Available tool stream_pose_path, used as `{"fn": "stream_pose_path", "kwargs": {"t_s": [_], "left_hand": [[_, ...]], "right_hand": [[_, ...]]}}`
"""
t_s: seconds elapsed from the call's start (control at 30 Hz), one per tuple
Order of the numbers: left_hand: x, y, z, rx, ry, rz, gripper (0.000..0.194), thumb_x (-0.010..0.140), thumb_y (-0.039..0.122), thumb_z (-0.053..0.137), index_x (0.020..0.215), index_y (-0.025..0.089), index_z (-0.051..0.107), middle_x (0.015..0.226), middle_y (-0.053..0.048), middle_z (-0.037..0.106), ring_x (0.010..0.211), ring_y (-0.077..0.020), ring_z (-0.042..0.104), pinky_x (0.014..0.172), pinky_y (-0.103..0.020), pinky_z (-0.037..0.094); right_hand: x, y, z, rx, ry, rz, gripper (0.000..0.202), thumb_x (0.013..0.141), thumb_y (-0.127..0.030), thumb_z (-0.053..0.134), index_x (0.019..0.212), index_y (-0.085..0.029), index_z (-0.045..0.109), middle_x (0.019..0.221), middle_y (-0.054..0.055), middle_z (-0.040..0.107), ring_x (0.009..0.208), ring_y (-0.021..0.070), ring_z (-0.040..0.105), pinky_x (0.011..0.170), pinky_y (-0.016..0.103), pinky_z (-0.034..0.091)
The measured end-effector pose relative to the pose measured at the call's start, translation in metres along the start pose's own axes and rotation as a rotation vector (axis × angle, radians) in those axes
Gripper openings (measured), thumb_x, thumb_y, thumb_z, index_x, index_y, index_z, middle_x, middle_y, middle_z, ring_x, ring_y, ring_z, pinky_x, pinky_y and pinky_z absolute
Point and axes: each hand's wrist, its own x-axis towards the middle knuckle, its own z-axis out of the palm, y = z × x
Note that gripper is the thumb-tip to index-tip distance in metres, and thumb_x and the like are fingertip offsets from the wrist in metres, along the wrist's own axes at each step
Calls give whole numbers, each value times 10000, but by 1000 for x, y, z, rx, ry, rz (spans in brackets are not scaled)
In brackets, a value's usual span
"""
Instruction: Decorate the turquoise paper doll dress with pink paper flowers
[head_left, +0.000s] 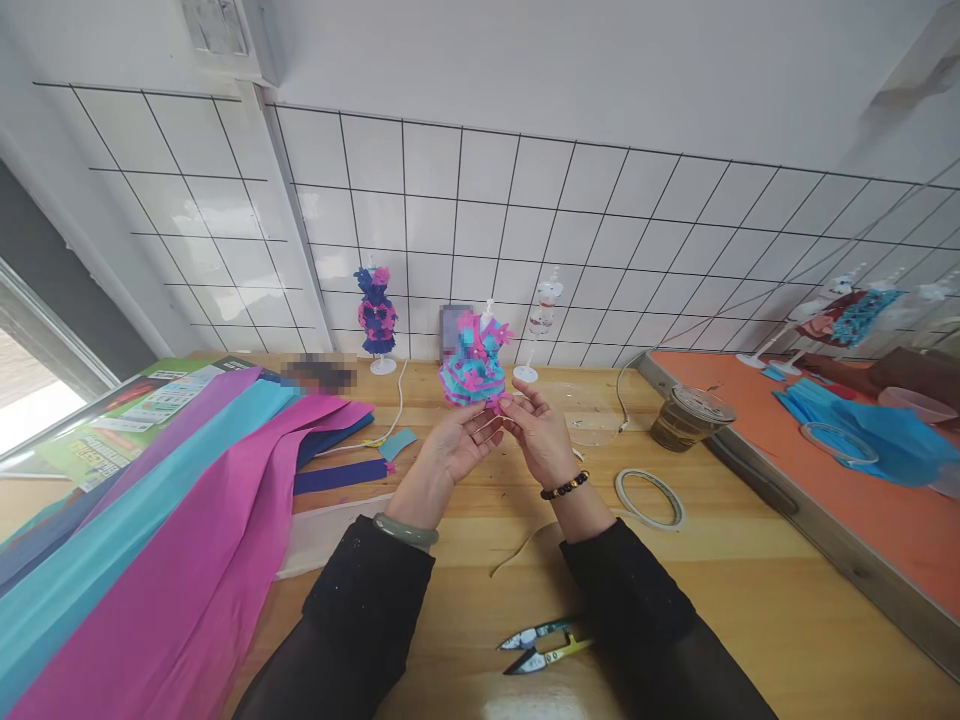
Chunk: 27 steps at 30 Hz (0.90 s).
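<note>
A small pink paper piece (496, 402), likely a flower, is pinched at the fingertips of both hands. My left hand (456, 445) is palm up, its fingers curled in to the piece. From the other side, my right hand (541, 432) grips it between thumb and forefinger, the other fingers raised. Just behind the fingertips stands a miniature dress (474, 370) in turquoise and pink paper, with ruffles and flowers, on a small white dress form. My fingers overlap the area below its hem, so I cannot tell whether they touch it.
Thread snips (544, 645) lie near my right forearm. A tape roll (649, 499) and a lidded cup (690, 415) are on the right. Coloured paper sheets (180, 540) cover the left. A navy-dressed form (377, 315) and a white form (545, 315) stand by the wall.
</note>
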Motion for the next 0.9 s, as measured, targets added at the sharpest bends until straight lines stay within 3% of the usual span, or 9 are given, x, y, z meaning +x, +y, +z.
{"fn": "stream_pose_path", "kwargs": {"t_s": [0.5, 0.9], "left_hand": [[10, -7, -3, -28, -24, 43, 94, 717, 155, 556, 798, 136, 599, 796, -68, 639, 736, -164, 609, 707, -320, 477], [12, -9, -4, -24, -24, 87, 86, 715, 143, 539, 776, 130, 599, 822, -73, 639, 792, -177, 598, 716, -322, 465]], "right_hand": [[14, 13, 7, -170, 4, -182, 476, 591, -242, 705, 1030, -184, 531, 745, -8, 650, 701, 141, 604, 745, 332, 463], [19, 19, 7, -282, 40, -256, 489, 624, -230, 679, 1080, -174, 511, 750, -4, 636, 715, 141, 591, 750, 329, 462]]}}
